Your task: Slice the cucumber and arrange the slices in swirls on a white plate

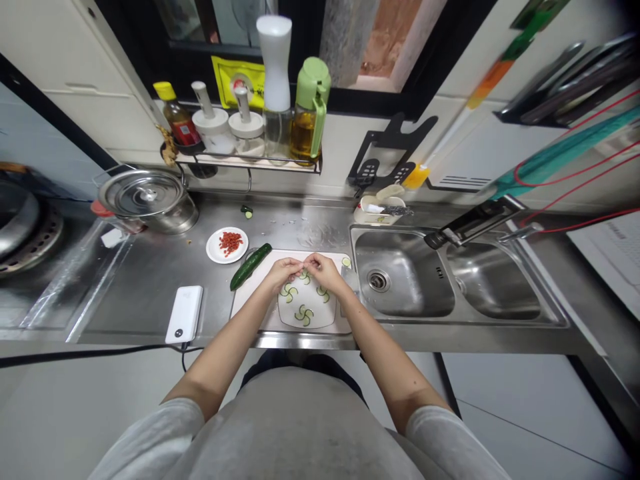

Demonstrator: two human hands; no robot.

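Note:
My left hand (283, 272) and my right hand (323, 270) meet fingertip to fingertip over the far part of a white plate (287, 316). Both are closed in a pinch; what lies between the fingertips is too small to make out. Thin green-edged cucumber slices (304, 315) form several pinwheel shapes on the plate, one just below my fingers. The plate rests on a pale cutting board (243, 298). A whole cucumber (251, 267) lies across the board's left edge. At the right edge are a cucumber round (346, 262) and a knife blade (350, 280), partly hidden by my right arm.
A small plate (213, 247) of red bits stands left of the board. Further left are a lidded steel pot (173, 212) and a white power bank (184, 313) with a cable. A double sink (405, 273) lies right. Bottles (306, 120) stand on a rack behind.

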